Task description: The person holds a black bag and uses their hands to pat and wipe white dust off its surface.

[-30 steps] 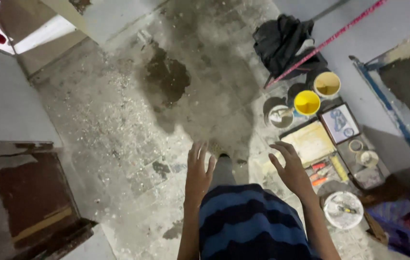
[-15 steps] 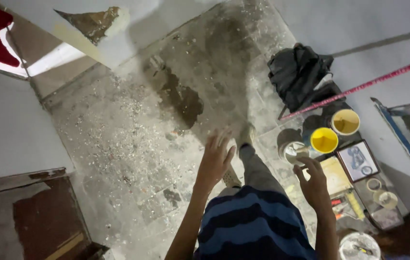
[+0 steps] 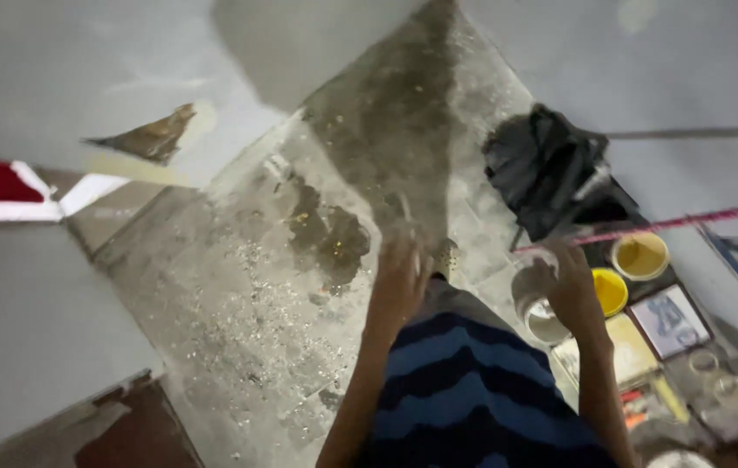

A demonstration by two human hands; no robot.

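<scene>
My left hand (image 3: 399, 286) reaches forward over the stained concrete floor (image 3: 300, 260), fingers spread and holding nothing. My right hand (image 3: 572, 288) is stretched out to the right above a small grey bowl (image 3: 544, 325), close to a yellow bowl (image 3: 611, 292). Nothing shows in its grasp, though the fingers are blurred. Below both arms is my blue and black striped shirt (image 3: 473, 390).
On the floor at right lie a second yellow-filled bowl (image 3: 640, 256), a framed picture (image 3: 670, 321), a pale board (image 3: 622, 348) and small containers. A black bag (image 3: 551, 169) lies beyond them, and a pink rod (image 3: 672, 224) crosses above. A red-and-white panel (image 3: 5, 191) is at left.
The view has swung so the floor and bowls sit lower and to the right. Both hands have moved forward, the right one closer to the bowls.
</scene>
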